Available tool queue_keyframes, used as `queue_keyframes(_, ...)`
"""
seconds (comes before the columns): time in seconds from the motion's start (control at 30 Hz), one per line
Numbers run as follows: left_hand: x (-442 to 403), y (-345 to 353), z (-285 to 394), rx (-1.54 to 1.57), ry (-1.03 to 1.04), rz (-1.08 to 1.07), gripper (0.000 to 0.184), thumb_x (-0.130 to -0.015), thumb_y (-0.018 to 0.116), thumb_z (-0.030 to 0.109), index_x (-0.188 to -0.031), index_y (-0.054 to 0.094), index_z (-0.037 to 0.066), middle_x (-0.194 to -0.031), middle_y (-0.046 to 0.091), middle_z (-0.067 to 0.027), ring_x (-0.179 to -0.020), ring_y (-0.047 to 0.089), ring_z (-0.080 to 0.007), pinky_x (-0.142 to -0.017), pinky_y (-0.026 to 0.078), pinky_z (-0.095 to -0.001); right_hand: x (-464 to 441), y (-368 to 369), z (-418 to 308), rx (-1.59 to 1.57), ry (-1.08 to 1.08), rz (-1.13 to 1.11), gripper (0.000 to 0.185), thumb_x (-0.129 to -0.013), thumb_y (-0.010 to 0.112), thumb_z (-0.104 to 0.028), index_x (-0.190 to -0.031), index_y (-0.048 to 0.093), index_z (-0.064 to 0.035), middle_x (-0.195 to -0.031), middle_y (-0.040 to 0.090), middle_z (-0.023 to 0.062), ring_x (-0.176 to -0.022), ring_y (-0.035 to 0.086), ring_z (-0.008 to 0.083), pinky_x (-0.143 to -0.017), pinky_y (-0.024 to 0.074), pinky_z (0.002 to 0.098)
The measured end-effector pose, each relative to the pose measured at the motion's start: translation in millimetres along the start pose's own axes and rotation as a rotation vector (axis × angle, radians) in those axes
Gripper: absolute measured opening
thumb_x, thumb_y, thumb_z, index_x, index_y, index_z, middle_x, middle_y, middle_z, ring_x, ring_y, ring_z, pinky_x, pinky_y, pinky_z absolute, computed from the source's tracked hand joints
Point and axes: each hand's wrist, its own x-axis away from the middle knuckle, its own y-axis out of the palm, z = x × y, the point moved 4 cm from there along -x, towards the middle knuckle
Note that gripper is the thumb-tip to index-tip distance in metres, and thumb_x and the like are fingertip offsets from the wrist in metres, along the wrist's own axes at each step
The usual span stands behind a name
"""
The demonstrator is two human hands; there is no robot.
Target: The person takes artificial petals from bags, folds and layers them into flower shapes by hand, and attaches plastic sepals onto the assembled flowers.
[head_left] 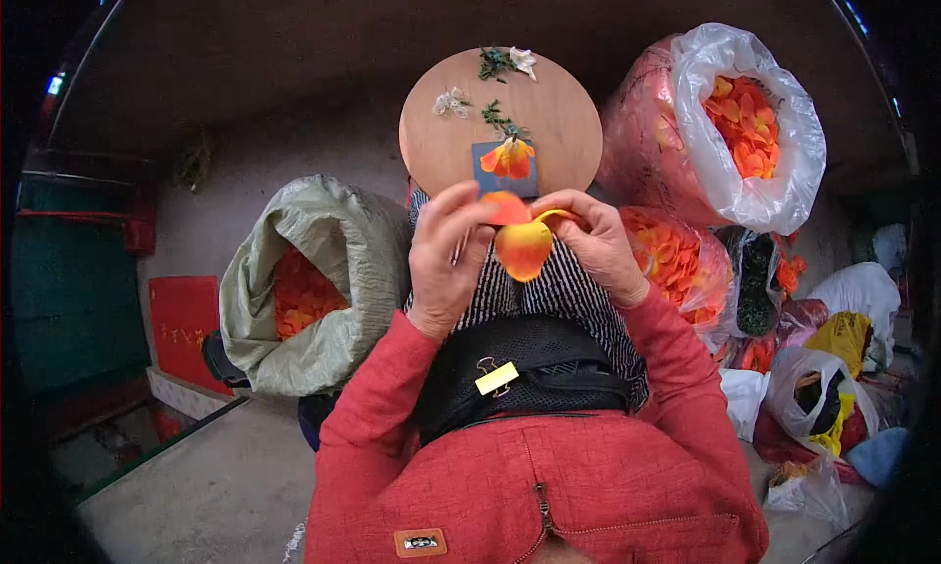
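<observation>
Above my lap, my left hand (451,255) pinches an orange-red fabric petal (507,209), slightly blurred. My right hand (594,239) has thumb and fingers closed on the yellow edge of an orange-yellow petal piece (523,250), which hangs between both hands. The two petals overlap, and I cannot tell whether they are joined. Just beyond my hands, an orange-and-yellow artificial flower (508,158) lies on a dark blue-grey square (490,184) at the near edge of a round wooden table (431,145).
Green sprigs (495,64) and white pieces (452,101) lie on the table. An open woven sack (368,260) of orange petals stands at left. To the right are a large plastic bag (799,162) of petals, a smaller petal bag (676,260) and several other bags.
</observation>
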Motion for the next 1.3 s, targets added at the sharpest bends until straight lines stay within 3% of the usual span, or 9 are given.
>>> queue_keyframes(0.07, 8.2, 6.8, -12.0, 0.515, -0.542, 0.086, 0.032, -0.09, 0.051, 0.022, -0.117, 0.049, 0.005, -0.109, 0.056, -0.0056, -0.103, 0.052, -0.019, -0.088, 0.041, -0.031, -1.8, -1.1, -8.8, 0.245, -0.192, 0.072, 0.018, -0.084, 0.049, 0.005, -0.099, 0.059, 0.0004, -0.098, 0.06, 0.0053, -0.094, 0.056, 0.0123, -0.082, 0.0445, 0.0239)
queue_keyframes(0.2, 37.7, 31.8, -35.2, 1.269, -1.138, -0.092, 0.049, -0.091, 0.04, 0.044, -0.122, 0.044, 0.006, -0.113, 0.055, -0.006, -0.106, 0.052, -0.0136, -0.089, 0.041, -0.0295, -5.3, 4.4, -8.0, 0.474, -0.408, 0.067, 0.024, -0.076, 0.056, 0.006, -0.096, 0.061, -0.0055, -0.097, 0.06, 0.0098, -0.092, 0.059, 0.0225, -0.08, 0.0458, 0.0287)
queue_keyframes(0.33, 32.6, 34.7, -20.3, 1.384, -1.151, -0.139, 0.054, -0.091, 0.034, 0.05, -0.119, 0.046, 0.006, -0.109, 0.057, -0.0057, -0.104, 0.053, -0.0156, -0.09, 0.041, -0.0338, -2.6, 10.5, -17.0, 0.88, -0.552, 0.093, 0.038, -0.065, 0.057, 0.007, -0.099, 0.061, -0.0103, -0.102, 0.059, 0.0102, -0.093, 0.058, 0.0277, -0.079, 0.0477, 0.0337)
queue_keyframes(0.47, 31.7, 31.2, -21.4, 1.147, -1.006, -0.221, 0.039, -0.091, 0.047, 0.034, -0.116, 0.049, 0.005, -0.107, 0.057, -0.0044, -0.097, 0.056, -0.013, -0.085, 0.044, -0.0302, 0.6, 11.7, -14.6, 0.987, -0.577, 0.063, 0.041, -0.065, 0.057, 0.007, -0.102, 0.061, -0.0115, -0.106, 0.058, 0.0104, -0.096, 0.057, 0.0291, -0.08, 0.0478, 0.0357)
queue_keyframes(0.57, 29.5, 28.5, -24.9, 1.128, -1.042, -0.122, 0.028, -0.087, 0.056, 0.017, -0.112, 0.052, 0.003, -0.105, 0.058, -0.0038, -0.092, 0.057, -0.0106, -0.081, 0.046, -0.0263, 1.6, 14.3, -16.1, 0.888, -0.498, -0.003, 0.05, -0.067, 0.061, 0.002, -0.115, 0.054, -0.0106, -0.111, 0.056, 0.0106, -0.101, 0.056, 0.0252, -0.086, 0.0448, 0.034)
queue_keyframes(0.67, 24.8, 21.6, -28.2, 1.103, -0.966, -0.094, 0.026, -0.088, 0.056, 0.018, -0.109, 0.054, 0.003, -0.101, 0.06, -0.0046, -0.089, 0.059, -0.0122, -0.08, 0.048, -0.0277, 1.9, 10.4, -8.9, 0.218, -0.1, -0.136, 0.071, -0.075, 0.067, -0.018, -0.134, 0.031, -0.002, -0.119, 0.052, 0.0112, -0.113, 0.047, 0.0162, -0.097, 0.0338, 0.0296)
queue_keyframes(0.8, 23.1, 17.2, -28.5, 1.005, -0.958, -0.142, 0.026, -0.087, 0.056, 0.018, -0.108, 0.055, 0.002, -0.1, 0.061, -0.0048, -0.089, 0.059, -0.0121, -0.08, 0.047, -0.0275, -3.6, -2.4, 7.9, -0.076, 0.11, -0.055, 0.066, -0.084, 0.055, -0.044, -0.128, 0.039, 0.0029, -0.112, 0.054, 0.0107, -0.104, 0.051, 0.015, -0.091, 0.0391, 0.0274)
queue_keyframes(1.03, 15.5, 15.0, -24.3, 0.93, -0.892, -0.262, 0.028, -0.087, 0.057, 0.021, -0.106, 0.056, 0.001, -0.097, 0.061, -0.0036, -0.085, 0.058, -0.0101, -0.075, 0.048, -0.0246, -4.7, 2.4, 24.8, -0.239, 0.377, -0.105, 0.038, -0.085, 0.058, -0.034, -0.105, 0.057, -0.0008, -0.091, 0.061, 0.0023, -0.079, 0.056, 0.0075, -0.074, 0.0447, 0.0208)
queue_keyframes(1.3, -37.0, 25.7, -33.3, 1.014, -0.844, -0.144, 0.022, -0.086, 0.058, 0.021, -0.093, 0.059, 0.001, -0.085, 0.061, -0.0026, -0.078, 0.058, -0.0077, -0.071, 0.046, -0.021, -40.0, -17.4, -21.9, -0.131, 0.012, 0.143, 0.021, -0.087, 0.057, -0.02, -0.097, 0.062, -0.0019, -0.086, 0.063, 0.0034, -0.075, 0.056, 0.0073, -0.073, 0.0446, 0.0214)
